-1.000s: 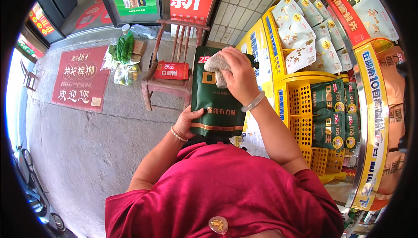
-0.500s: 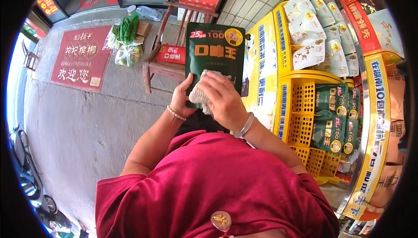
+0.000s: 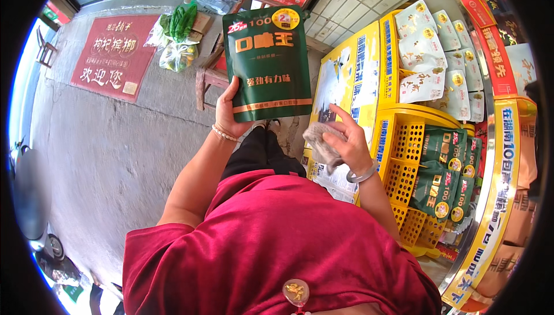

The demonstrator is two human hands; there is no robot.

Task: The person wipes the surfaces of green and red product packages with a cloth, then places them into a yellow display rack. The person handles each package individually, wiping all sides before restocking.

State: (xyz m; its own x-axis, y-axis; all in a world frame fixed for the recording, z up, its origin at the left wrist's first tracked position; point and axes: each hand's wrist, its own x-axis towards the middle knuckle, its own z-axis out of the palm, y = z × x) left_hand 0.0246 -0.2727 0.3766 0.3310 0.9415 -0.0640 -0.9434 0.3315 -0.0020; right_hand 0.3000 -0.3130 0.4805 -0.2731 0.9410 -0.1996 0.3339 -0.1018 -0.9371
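A dark green pouch (image 3: pixel 265 64) with a round yellow label stands upright before me. My left hand (image 3: pixel 232 110) grips its lower left edge, thumb on the front. To the right of the pouch and apart from it, my right hand (image 3: pixel 351 142) holds a crumpled greyish cloth (image 3: pixel 324 145), with the forefinger stretched out. A yellow display rack (image 3: pixel 398 182) stands close by my right arm. More dark green pouches (image 3: pixel 437 185) fill its lower compartments, and white pouches (image 3: pixel 420 55) sit in the upper part.
A wooden chair (image 3: pixel 209 78) is partly hidden behind the pouch. Bags of green vegetables (image 3: pixel 180 26) lie on the floor beside a red mat (image 3: pixel 112 58). Brown packages (image 3: pixel 516 234) line the far right. At the lower left a wheeled vehicle (image 3: pixel 55 246) is partly visible.
My right hand has drawn the cloth off the pouch's front and moved right and down. The pouch has shifted slightly left, and its whole front now shows.
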